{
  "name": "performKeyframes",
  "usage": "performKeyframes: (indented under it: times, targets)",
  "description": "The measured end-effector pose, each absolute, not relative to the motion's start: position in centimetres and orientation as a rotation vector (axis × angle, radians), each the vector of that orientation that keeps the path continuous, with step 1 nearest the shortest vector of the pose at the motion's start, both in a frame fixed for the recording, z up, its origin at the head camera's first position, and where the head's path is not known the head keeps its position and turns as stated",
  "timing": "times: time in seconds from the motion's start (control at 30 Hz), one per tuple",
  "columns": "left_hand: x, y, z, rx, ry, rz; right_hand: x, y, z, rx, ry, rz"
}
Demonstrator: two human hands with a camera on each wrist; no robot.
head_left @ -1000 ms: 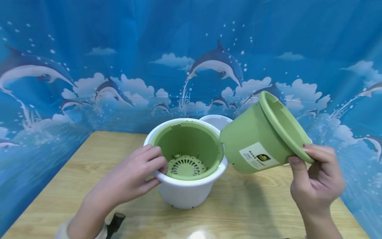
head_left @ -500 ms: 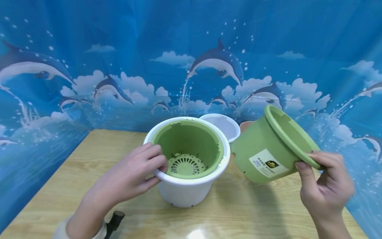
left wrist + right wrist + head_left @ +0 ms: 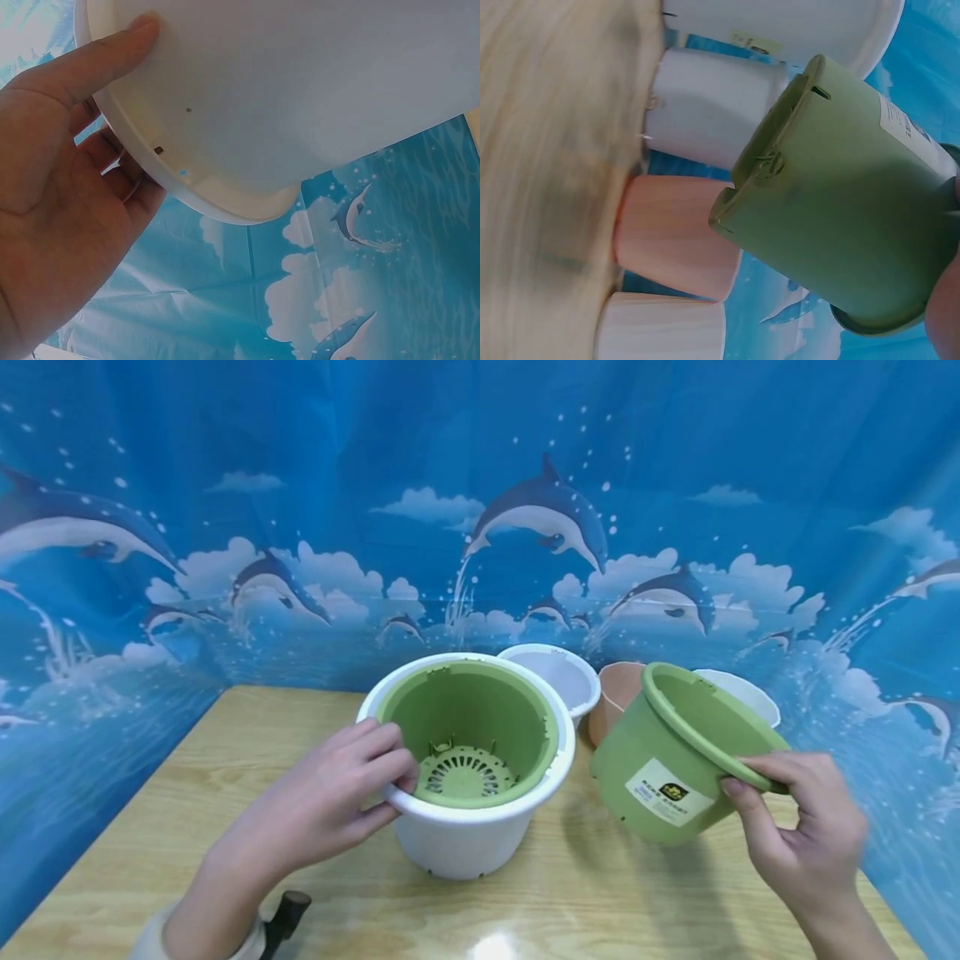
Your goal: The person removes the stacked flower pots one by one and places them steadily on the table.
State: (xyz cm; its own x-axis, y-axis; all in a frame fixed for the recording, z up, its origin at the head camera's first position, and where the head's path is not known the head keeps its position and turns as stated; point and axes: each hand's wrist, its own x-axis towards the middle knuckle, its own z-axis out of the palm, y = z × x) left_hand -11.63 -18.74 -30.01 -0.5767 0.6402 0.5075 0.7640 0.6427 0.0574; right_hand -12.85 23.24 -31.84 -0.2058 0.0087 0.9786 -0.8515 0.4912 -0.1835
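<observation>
My left hand grips the near-left rim of a large white flowerpot, which stands on the table. Nested inside that pot is a green pot with a slotted bottom. In the left wrist view, the thumb lies against the outer wall of the white pot, with the other fingers over its rim. On the right, my right hand pinches the rim of a second green flowerpot with a paper label. That pot is tilted and held above the table, as the right wrist view shows its underside clear of the wood.
Behind stand a smaller pale pot, an orange pot and another white pot, partly hidden by the held pot. The wooden table meets a blue dolphin-print curtain. A dark knob-ended object sits by the left wrist.
The held green pot has moved down and away from the nested pots, and tilts less. The orange and rear white pots have come into sight. My left hand keeps its hold on the white rim.
</observation>
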Motion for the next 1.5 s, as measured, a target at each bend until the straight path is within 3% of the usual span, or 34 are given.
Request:
performKeyframes:
  times: [1.5]
  targets:
    - [-11.5, -18.5, -30.2, -1.097, -2.409, -0.393, -14.3, 30.1, -37.1, 0.899, -2.036, 0.439]
